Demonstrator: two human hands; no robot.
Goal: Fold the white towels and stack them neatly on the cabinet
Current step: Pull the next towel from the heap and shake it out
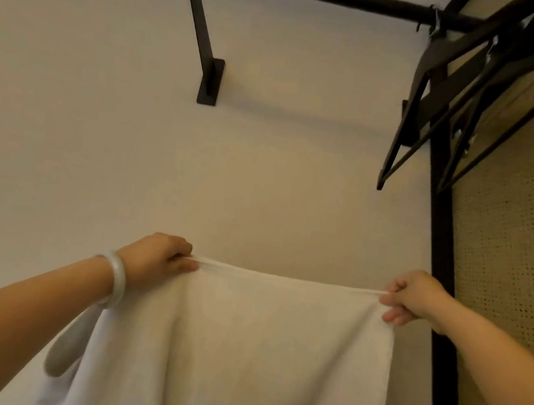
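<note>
Towel held up by top corners, stretched in front of wall.
Left hand (157,255) pinched the left corner, white towel (236,353) hung between and below both hands, right hand (414,299) pinched the right corner; cloth looked soft, light, floppy, so corners and top hem were the best grip points.
</note>
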